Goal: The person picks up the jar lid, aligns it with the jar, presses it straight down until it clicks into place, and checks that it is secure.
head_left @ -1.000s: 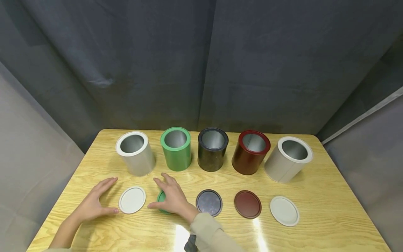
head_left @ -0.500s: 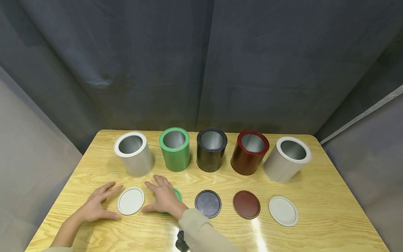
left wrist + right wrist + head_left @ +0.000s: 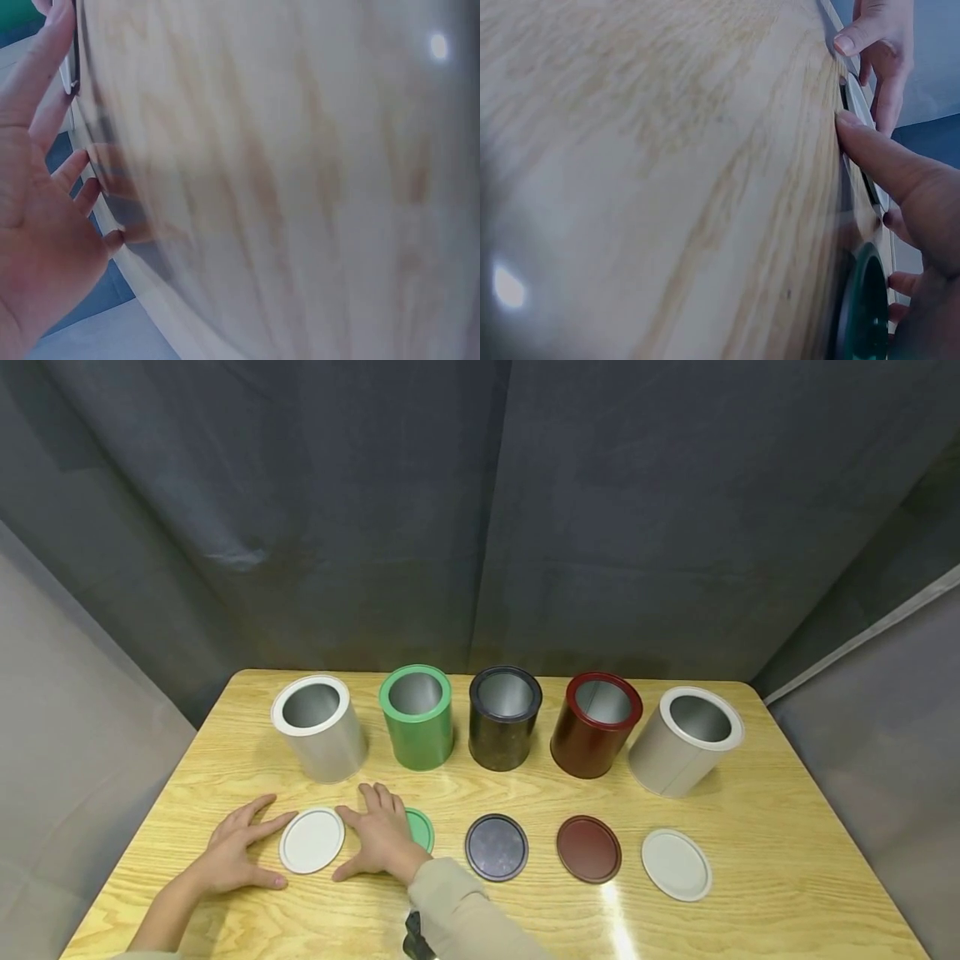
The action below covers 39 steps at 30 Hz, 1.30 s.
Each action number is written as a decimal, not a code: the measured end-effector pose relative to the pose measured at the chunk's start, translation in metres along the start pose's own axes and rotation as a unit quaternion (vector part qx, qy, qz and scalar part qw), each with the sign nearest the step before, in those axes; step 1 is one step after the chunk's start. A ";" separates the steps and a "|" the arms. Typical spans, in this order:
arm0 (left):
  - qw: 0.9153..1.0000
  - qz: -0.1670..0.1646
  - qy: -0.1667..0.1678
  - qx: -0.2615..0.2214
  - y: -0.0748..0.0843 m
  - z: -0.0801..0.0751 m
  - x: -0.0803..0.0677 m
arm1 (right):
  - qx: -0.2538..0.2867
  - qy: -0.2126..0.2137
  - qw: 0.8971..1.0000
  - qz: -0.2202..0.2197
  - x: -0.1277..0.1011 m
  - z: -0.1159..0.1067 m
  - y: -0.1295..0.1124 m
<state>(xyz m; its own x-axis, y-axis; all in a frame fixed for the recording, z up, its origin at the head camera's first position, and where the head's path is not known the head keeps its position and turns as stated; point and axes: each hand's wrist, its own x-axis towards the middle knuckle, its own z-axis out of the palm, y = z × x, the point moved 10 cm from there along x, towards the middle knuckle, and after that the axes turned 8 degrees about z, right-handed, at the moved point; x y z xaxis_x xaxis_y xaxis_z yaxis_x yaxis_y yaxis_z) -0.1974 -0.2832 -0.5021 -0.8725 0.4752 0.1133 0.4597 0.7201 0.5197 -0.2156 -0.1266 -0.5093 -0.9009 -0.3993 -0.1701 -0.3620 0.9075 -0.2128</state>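
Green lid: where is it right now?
In the head view the green lid lies front-left on the table, mostly under the right hand, between white lid and black lid.

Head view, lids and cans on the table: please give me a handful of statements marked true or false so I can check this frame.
1. Five open cans stand in a row at the back of the table. True.
2. The right hand lies flat over the green lid, covering most of it. True.
3. The left hand has lifted the white lid off the table. False: that lid lies flat on the wood between the two hands, and the left hand rests beside it with fingers spread.
4. The dark red lid sits on the dark red can. False: it lies on the table in front of that can, which is open.
5. The black lid lies untouched. True.
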 end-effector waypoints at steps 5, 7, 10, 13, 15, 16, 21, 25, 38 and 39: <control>1.000 -0.003 0.013 0.006 -0.001 0.000 -0.001 | -0.010 0.013 1.000 0.010 0.003 0.003 -0.002; 1.000 -0.008 0.016 0.008 -0.001 0.001 -0.001 | -0.010 0.024 1.000 0.014 0.003 0.002 -0.002; 1.000 -0.017 0.016 0.008 -0.003 0.002 0.000 | -0.010 0.038 0.999 0.021 0.003 0.000 -0.003; 1.000 -0.023 0.017 0.008 -0.002 0.003 0.001 | -0.010 0.044 0.999 0.026 0.003 -0.001 -0.003; 0.999 -0.024 0.019 0.011 -0.001 0.002 0.002 | -0.008 0.046 0.999 0.027 0.003 -0.001 -0.003; 0.999 -0.024 0.019 0.013 -0.001 0.002 0.003 | -0.007 0.047 0.998 0.028 0.003 -0.001 -0.003; 0.999 -0.025 0.016 0.024 0.002 0.000 0.004 | -0.002 0.053 0.998 0.027 0.003 -0.002 -0.003; 0.999 -0.022 0.021 0.024 0.002 -0.001 0.004 | 0.007 0.052 0.998 0.024 0.003 -0.003 -0.003; 0.999 -0.003 0.032 -0.031 0.007 -0.005 0.005 | 0.061 0.062 0.996 -0.006 -0.001 -0.012 -0.002; 0.999 -0.006 0.032 -0.035 0.008 -0.005 0.005 | 0.071 0.069 0.995 -0.014 -0.001 -0.015 -0.002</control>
<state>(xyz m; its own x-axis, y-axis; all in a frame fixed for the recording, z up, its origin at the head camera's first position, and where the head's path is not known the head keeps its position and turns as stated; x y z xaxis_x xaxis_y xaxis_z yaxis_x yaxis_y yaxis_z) -0.1991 -0.2780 -0.4931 -0.8873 0.4327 0.1595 0.4390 0.6865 0.5796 -0.2170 -0.1264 -0.4945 -0.9185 -0.3942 -0.0298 -0.3597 0.8647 -0.3505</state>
